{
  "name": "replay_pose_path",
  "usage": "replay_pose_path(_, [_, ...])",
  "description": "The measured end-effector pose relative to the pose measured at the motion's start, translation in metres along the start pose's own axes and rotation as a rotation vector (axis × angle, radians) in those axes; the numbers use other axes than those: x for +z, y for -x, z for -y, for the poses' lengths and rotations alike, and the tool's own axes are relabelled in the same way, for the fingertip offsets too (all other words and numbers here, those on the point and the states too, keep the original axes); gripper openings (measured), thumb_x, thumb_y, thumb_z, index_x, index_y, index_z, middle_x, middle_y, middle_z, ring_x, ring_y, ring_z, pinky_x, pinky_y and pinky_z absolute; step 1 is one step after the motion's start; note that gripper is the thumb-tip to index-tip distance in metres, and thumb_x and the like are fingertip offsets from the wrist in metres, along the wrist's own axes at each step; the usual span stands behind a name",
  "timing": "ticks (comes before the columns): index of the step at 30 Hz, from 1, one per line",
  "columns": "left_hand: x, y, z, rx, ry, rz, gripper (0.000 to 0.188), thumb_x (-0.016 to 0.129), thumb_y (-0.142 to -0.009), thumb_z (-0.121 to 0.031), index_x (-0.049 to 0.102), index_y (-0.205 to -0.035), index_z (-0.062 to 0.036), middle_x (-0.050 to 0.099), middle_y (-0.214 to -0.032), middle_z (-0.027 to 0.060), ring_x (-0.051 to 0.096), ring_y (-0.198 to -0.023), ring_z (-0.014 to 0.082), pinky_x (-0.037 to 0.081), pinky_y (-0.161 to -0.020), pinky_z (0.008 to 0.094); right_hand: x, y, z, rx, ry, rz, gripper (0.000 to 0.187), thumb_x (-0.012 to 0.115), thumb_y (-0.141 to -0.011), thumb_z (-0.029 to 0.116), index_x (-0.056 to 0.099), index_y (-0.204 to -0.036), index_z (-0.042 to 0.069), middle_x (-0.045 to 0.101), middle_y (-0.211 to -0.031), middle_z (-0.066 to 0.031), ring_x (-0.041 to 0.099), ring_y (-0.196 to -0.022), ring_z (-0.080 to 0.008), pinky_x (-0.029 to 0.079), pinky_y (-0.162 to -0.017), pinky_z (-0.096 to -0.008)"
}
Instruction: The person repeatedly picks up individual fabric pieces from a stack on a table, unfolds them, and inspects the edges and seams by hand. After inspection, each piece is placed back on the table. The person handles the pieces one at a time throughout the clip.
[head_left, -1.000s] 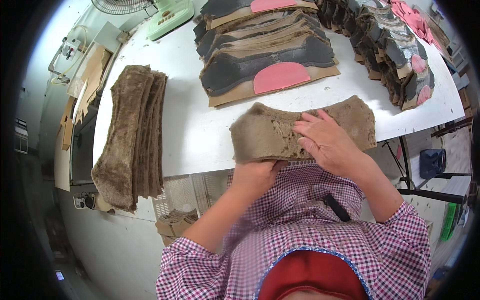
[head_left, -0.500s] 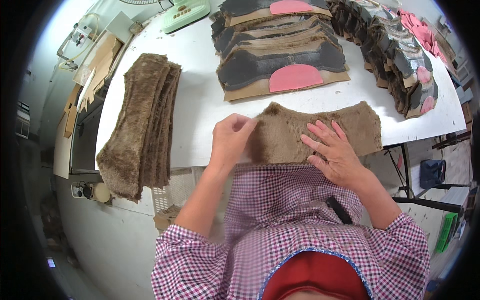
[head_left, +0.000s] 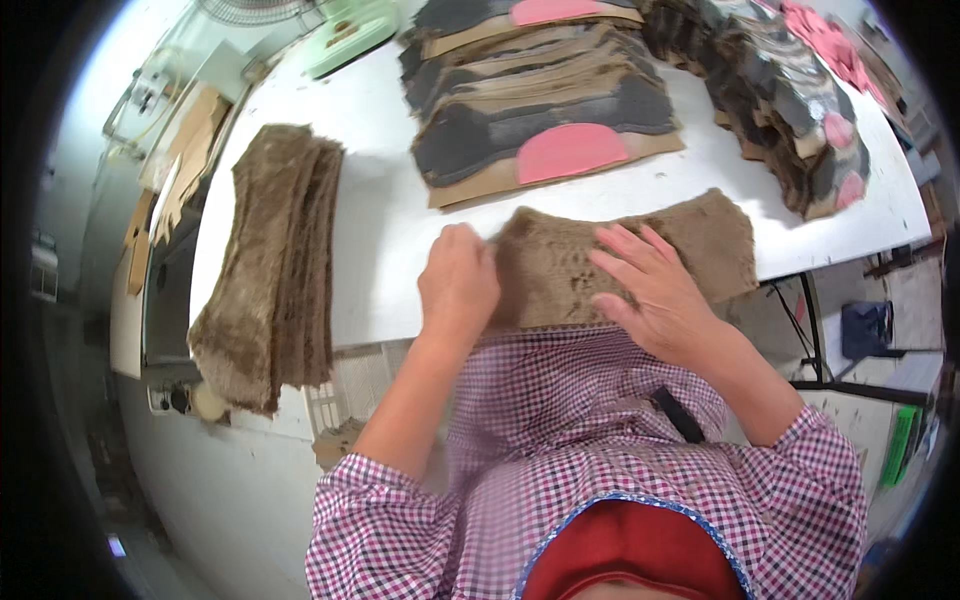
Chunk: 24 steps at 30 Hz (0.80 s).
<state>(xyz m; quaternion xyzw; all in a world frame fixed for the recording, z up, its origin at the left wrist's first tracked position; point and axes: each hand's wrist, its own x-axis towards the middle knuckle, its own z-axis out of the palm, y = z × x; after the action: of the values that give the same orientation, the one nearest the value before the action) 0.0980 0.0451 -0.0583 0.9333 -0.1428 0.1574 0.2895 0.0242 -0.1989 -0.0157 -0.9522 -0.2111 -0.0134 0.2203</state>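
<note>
Bright even daylight, soft shadows, fisheye-bent dark rim, slight motion blur

No labels, signs or screens are showing. Flat brown cardboard pieces point(head_left: 185, 150), perhaps folded cartons, are lying stacked at the far left beside the table point(head_left: 390, 230).

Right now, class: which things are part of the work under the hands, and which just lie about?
In hand:
left hand
right hand
brown fleecy piece

Lying about:
stack of brown fleecy pieces
grey and pink sole-shaped stacks
white table
</note>
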Motion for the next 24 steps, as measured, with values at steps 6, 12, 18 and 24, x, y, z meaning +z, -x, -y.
replay_pose_path(6, [-0.001, -0.006, -0.022, 0.003, -0.184, 0.004, 0.052, 0.061, -0.084, 0.002, 0.044, -0.132, -0.0075, 0.057, -0.092, 0.0148, 0.059, -0.086, 0.0299, 0.05, -0.076, 0.0408, 0.024, 0.0, -0.014, -0.002, 0.096, -0.061, 0.059, 0.049, -0.096, 0.042, 0.048, -0.135, -0.003, 0.038, -0.15, -0.0147, 0.031, -0.141, -0.0263, 0.014, -0.119, -0.0432])
replay_pose_path(12, [0.059, -0.019, -0.081, 0.168, 0.453, 0.312, 0.034, 0.045, -0.098, -0.007, 0.052, -0.131, -0.0059, 0.052, -0.136, 0.0172, 0.045, -0.13, 0.0333, 0.037, -0.107, 0.0406, 0.012, 0.005, -0.023, -0.012, -0.389, -0.159, 0.036, 0.055, -0.093, 0.023, 0.057, -0.123, 0.001, 0.058, -0.127, -0.0189, 0.051, -0.125, -0.0296, 0.03, -0.114, -0.0451])
replay_pose_path(18, [0.059, -0.016, -0.104, 0.398, -0.192, 0.432, 0.056, 0.032, -0.103, -0.036, 0.026, -0.15, -0.0058, 0.029, -0.155, 0.0136, 0.022, -0.145, 0.0286, 0.012, -0.12, 0.0432, -0.055, 0.031, -0.086, 0.259, -0.014, -0.724, 0.025, 0.066, -0.085, 0.014, 0.065, -0.104, -0.002, 0.064, -0.109, -0.018, 0.06, -0.1, -0.0322, 0.048, -0.089, -0.0379])
replay_pose_path(24, [0.059, -0.015, -0.105, 0.405, -0.261, 0.465, 0.062, 0.03, -0.101, -0.042, 0.021, -0.151, -0.0052, 0.024, -0.157, 0.0123, 0.018, -0.147, 0.0272, 0.008, -0.12, 0.0432, -0.064, 0.042, -0.118, 0.451, -0.245, -0.383, 0.022, 0.069, -0.083, 0.013, 0.063, -0.096, -0.003, 0.062, -0.091, -0.0153, 0.06, -0.089, -0.029, 0.047, -0.078, -0.0387])
